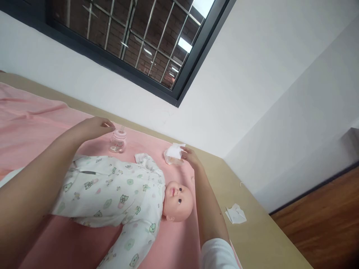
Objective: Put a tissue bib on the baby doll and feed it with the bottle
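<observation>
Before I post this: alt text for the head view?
A doll lies face up on a pink sheet. The left hand is beside a bottle; the right hand is at a tissue pack. A barred window is behind.

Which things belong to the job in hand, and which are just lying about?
Likely in use:
bottle, beside the left hand
white bundle, at the right hand
doll, lying close by

Seemingly incidental:
loose white paper, untouched
pink sheet, spread underneath
</observation>
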### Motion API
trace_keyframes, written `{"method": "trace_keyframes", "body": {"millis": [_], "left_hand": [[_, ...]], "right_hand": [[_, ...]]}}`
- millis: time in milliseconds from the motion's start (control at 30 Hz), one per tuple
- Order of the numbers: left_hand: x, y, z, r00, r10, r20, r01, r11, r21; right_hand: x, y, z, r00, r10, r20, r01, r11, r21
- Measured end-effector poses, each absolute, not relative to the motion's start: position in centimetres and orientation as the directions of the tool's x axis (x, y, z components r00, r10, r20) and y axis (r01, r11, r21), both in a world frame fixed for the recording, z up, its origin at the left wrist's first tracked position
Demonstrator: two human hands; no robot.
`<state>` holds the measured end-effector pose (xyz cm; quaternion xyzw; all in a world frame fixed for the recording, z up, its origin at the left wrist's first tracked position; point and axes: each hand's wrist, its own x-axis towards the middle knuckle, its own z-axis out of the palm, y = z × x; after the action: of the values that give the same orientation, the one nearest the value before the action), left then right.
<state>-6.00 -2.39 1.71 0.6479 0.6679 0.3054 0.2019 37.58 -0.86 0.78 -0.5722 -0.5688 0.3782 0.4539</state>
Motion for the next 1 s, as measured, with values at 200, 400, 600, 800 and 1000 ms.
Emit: {"method": "trace_keyframes", "body": {"millis": [200,400,600,800,1000], "left_hand": [[-6.0,-2.7,1.8,-0.068,0.988,0.142,0.713,-0.051,0.699],[-5.7,-3.3,2.5,-0.120,0.979,0.162,0.687,-0.036,0.726],[-5.2,-6.2,5.0,-0.298,0.922,0.246,0.320,-0.146,0.936],[-3.4,-7.1,6.1,-0.309,0.943,0.126,0.084,-0.105,0.991],[-4.1,-5.5,4.4,-0.158,0.975,0.158,0.261,-0.113,0.959]], "right_hand": [[37.8,0.0,0.0,0.174,0.985,-0.022,0.422,-0.095,-0.902],[39.1,-0.7,-0.1,0.345,0.930,0.123,0.561,-0.100,-0.822],[40.5,-3.7,-1.1,0.508,0.724,0.467,0.780,-0.157,-0.606],[40.5,-6.3,-6.9,0.732,0.529,0.429,0.669,-0.439,-0.599],[41.8,-6.6,-9.5,0.798,0.573,0.186,0.510,-0.479,-0.714]]}}
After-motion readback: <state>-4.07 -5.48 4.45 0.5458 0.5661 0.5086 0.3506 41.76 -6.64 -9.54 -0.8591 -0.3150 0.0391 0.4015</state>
